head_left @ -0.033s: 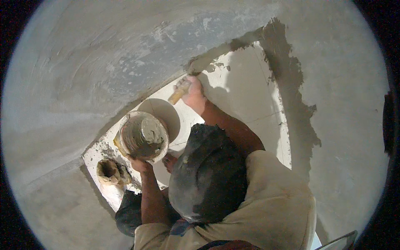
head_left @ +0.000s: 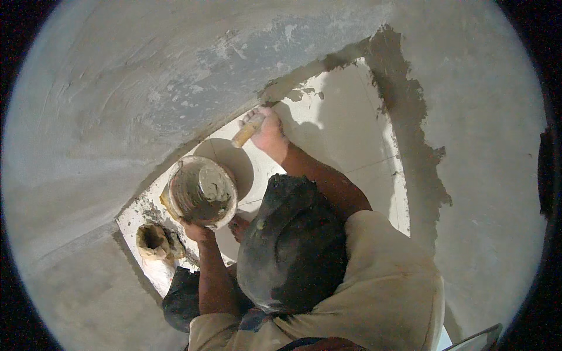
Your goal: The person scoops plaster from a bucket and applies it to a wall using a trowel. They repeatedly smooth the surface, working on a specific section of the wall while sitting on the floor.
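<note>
My left hand (head_left: 198, 230) grips the lower rim of a round bucket (head_left: 175, 193) smeared inside with wet grey mix (head_left: 211, 184). My right hand (head_left: 269, 130), fingers dusted pale, holds a wooden handle (head_left: 246, 131) beside the upper edge of the white tiles (head_left: 357, 128); whatever the handle belongs to cannot be made out. Left of the bucket's base, a crumpled paper bag (head_left: 153, 245) stands open on the tiles. A bare foot (head_left: 239, 229) shows behind my left hand, and my dark-clad knee (head_left: 290, 245) fills the lower middle.
Grey plastered walls (head_left: 117, 99) surround the tiled patch, with a darker mortar band (head_left: 410, 146) along its right edge and mortar smears on its left part. A flat panel edge (head_left: 486, 336) enters at the lower right. A dark shape (head_left: 545, 172) sits at the far right rim.
My right hand and the wooden handle have shifted slightly left. The bucket and my left hand look unmoved.
</note>
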`<state>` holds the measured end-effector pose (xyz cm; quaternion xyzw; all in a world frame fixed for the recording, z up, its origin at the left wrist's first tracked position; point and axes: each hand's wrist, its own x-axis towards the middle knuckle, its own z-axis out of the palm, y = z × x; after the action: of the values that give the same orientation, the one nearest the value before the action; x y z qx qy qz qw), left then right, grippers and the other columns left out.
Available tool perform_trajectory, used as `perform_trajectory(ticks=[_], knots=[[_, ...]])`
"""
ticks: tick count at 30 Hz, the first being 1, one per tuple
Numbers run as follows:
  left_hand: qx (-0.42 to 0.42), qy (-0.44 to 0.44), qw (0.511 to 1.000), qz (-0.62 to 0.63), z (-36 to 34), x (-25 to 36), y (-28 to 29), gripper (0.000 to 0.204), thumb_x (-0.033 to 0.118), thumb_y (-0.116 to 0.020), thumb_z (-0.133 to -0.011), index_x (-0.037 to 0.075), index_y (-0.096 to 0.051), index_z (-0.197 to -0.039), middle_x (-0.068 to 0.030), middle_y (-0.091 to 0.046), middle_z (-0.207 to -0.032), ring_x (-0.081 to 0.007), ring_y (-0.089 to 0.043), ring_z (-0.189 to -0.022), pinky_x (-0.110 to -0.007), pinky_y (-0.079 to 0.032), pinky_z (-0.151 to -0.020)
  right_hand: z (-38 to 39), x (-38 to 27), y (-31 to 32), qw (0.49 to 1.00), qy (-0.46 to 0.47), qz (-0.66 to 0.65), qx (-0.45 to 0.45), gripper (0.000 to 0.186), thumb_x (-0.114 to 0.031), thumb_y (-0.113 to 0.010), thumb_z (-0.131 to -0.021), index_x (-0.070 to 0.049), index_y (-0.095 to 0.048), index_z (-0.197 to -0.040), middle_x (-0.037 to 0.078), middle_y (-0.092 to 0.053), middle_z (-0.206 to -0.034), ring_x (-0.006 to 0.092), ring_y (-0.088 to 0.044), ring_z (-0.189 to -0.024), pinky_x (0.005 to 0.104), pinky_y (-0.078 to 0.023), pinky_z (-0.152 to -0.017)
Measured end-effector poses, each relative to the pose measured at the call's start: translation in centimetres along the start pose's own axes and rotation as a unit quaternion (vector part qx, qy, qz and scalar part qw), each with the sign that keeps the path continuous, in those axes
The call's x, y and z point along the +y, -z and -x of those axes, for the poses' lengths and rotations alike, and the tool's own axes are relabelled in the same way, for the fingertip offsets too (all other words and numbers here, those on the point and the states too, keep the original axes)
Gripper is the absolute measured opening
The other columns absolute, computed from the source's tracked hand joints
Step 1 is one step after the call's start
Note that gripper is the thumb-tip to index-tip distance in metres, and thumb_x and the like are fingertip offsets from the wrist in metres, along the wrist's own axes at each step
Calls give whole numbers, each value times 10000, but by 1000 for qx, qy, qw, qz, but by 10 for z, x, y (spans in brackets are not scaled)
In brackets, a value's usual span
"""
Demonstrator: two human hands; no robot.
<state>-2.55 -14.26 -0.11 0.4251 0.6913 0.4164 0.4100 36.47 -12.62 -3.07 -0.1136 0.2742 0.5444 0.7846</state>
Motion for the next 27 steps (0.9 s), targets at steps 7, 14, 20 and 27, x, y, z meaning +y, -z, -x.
perform_trajectory(ticks=[7,14,20,27], knots=[[-36,-246,889,-384,-36,-43,32,755,573,-482,-1029,-56,-471,-1445,-184,-621,-1351,-357,-656,-1156,-467,-568,-941,34,-2,-23,997,71,35,12,105,-170,-535,-968,-74,-502,-942,72,-501,-858,262,-532,-785,515,-500,-896],[-2,-5,998,-63,-1,5,-14,689,526,-375,-1094,-48,-454,-1467,-184,-591,-1391,-348,-635,-1192,-474,-546,-992,-13,-72,-43,996,80,-38,-17,149,-231,-481,-1005,-82,-480,-990,97,-494,-929,277,-525,-866,580,-466,-943],[-28,-46,996,-72,-2,-2,-2,668,511,-380,-1095,-38,-458,-1467,-188,-556,-1424,-341,-595,-1249,-490,-530,-1030,-1,-18,-48,1000,17,-5,12,166,-241,-471,-1015,-76,-480,-1014,108,-507,-934,295,-518,-847,634,-460,-943],[-43,-107,993,-20,-17,-24,20,661,505,-385,-1095,-51,-485,-1438,-185,-574,-1397,-325,-603,-1229,-474,-532,-1017,44,7,-62,998,27,61,7,171,-223,-488,-1007,-53,-495,-1025,118,-525,-931,303,-559,-867,593,-511,-951]])
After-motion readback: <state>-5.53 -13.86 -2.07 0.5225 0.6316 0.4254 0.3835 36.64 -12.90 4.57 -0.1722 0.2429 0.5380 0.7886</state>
